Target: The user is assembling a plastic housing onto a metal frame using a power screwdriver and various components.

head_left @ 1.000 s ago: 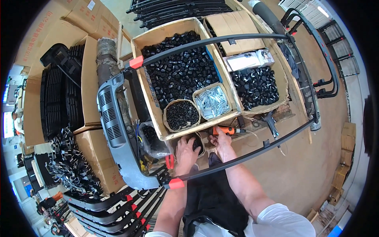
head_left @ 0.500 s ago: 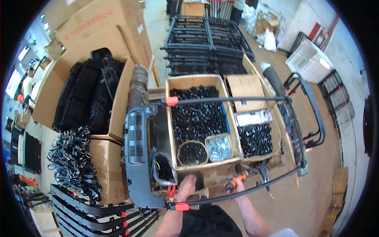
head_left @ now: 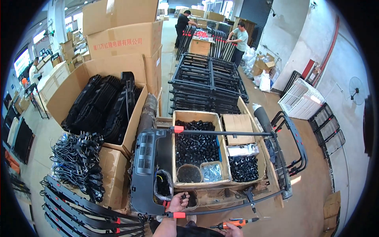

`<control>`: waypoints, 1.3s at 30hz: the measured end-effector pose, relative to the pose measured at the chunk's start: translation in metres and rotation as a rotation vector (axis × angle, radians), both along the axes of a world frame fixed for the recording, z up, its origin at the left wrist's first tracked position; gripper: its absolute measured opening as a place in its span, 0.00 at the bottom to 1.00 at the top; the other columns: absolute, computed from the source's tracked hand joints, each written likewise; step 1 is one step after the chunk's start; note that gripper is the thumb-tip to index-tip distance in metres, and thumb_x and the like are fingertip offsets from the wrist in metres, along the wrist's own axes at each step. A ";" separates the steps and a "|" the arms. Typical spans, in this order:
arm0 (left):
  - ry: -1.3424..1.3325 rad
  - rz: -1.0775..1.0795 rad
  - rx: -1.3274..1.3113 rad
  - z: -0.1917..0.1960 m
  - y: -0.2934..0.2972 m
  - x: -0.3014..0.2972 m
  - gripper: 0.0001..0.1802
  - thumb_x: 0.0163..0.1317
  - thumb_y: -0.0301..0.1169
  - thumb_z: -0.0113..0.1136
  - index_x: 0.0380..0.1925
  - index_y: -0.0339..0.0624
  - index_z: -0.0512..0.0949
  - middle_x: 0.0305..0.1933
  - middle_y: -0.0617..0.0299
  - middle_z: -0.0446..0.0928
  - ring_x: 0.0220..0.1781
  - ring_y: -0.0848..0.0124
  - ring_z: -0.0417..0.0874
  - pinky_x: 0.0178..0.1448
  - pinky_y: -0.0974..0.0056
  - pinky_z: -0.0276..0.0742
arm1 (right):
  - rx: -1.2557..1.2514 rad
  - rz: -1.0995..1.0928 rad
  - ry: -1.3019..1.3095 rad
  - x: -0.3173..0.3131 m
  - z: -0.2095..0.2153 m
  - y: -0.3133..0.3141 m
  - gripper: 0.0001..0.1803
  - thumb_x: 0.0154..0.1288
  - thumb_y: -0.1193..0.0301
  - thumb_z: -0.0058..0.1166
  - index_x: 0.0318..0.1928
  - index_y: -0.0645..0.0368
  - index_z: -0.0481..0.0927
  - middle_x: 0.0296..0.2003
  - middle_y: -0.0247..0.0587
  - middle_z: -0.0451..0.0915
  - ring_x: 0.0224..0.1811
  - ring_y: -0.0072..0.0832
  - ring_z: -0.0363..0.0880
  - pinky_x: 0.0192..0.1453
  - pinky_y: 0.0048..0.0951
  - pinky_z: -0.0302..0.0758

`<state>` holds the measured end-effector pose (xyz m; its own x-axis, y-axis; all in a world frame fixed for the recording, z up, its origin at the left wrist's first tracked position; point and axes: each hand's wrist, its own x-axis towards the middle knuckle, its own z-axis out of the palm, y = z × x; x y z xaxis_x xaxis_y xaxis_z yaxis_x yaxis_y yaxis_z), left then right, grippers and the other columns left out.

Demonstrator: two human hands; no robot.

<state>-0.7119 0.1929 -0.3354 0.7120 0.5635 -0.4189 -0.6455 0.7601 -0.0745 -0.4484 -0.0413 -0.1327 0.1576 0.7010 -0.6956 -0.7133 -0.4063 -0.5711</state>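
Observation:
A black rectangular frame (head_left: 237, 206) with a grey vented panel (head_left: 144, 156) at its left end lies across the bench, with red pieces at its corners. My left hand (head_left: 178, 202) is over the panel's near corner, beside a small round tub (head_left: 192, 200). Its fingers are curled round something small and dark that I cannot make out. At the near edge my right hand (head_left: 233, 231) grips an orange power screwdriver (head_left: 236, 223), its bit pointing right. Red-handled pliers (head_left: 166, 204) lie partly hidden by my left hand.
A wooden box (head_left: 176, 154) holds black fittings and a tub of silver screws (head_left: 212, 172). Cartons (head_left: 112, 160) and bundled cables (head_left: 77, 160) stand left; stacked frames (head_left: 209, 79) lie beyond. A second driver (head_left: 250, 195) rests at the bench's near right. Two people work far off.
My left hand has come up out of the small tub, its fingers now curled. My right hand has moved nearer with the screwdriver, which now points right. The view has tilted upward.

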 end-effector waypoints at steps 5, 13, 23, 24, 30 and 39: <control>0.317 0.028 0.117 0.014 -0.007 0.006 0.15 0.81 0.37 0.57 0.56 0.40 0.82 0.46 0.58 0.87 0.45 0.64 0.90 0.47 0.65 0.89 | 0.303 0.153 -0.415 -0.010 0.127 0.020 0.13 0.73 0.65 0.66 0.53 0.56 0.84 0.45 0.37 0.87 0.46 0.28 0.86 0.56 0.36 0.84; 0.534 -0.004 0.319 0.030 -0.023 -0.007 0.17 0.78 0.34 0.62 0.61 0.38 0.81 0.45 0.63 0.84 0.43 0.72 0.86 0.49 0.66 0.86 | 0.734 0.368 -1.070 0.007 0.138 0.087 0.24 0.65 0.74 0.74 0.59 0.55 0.79 0.55 0.40 0.87 0.57 0.35 0.87 0.64 0.40 0.85; 0.855 0.012 0.182 0.013 -0.095 -0.045 0.15 0.71 0.47 0.66 0.45 0.49 0.83 0.35 0.67 0.80 0.33 0.71 0.79 0.34 0.63 0.79 | 0.826 0.544 -0.929 0.017 0.121 0.124 0.32 0.66 0.64 0.75 0.67 0.56 0.76 0.58 0.40 0.86 0.57 0.28 0.87 0.65 0.31 0.82; 0.919 -0.037 0.228 0.047 -0.119 -0.031 0.23 0.66 0.59 0.67 0.41 0.53 0.84 0.31 0.69 0.79 0.29 0.70 0.79 0.30 0.61 0.76 | 0.791 0.499 -0.812 0.024 0.114 0.121 0.30 0.66 0.67 0.76 0.65 0.59 0.78 0.58 0.40 0.85 0.58 0.27 0.86 0.66 0.30 0.82; 0.895 -0.219 0.121 0.119 -0.171 -0.075 0.17 0.79 0.52 0.57 0.54 0.56 0.78 0.34 0.76 0.75 0.32 0.79 0.73 0.31 0.74 0.66 | 0.948 0.473 -0.559 0.008 0.088 0.133 0.28 0.69 0.62 0.73 0.65 0.56 0.79 0.58 0.40 0.84 0.60 0.27 0.84 0.65 0.29 0.80; 1.041 0.254 -0.072 0.285 -0.104 0.029 0.21 0.84 0.51 0.47 0.35 0.50 0.74 0.26 0.70 0.69 0.23 0.76 0.64 0.27 0.71 0.65 | 0.791 0.661 -0.343 -0.001 0.103 0.134 0.23 0.73 0.64 0.70 0.64 0.54 0.82 0.61 0.42 0.83 0.63 0.35 0.82 0.67 0.41 0.80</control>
<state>-0.6825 0.0887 -0.0503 -0.1490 0.5945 -0.7901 -0.5555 0.6107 0.5643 -0.4497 0.0930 -0.0297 -0.3155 0.9489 -0.0007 -0.2416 -0.0810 -0.9670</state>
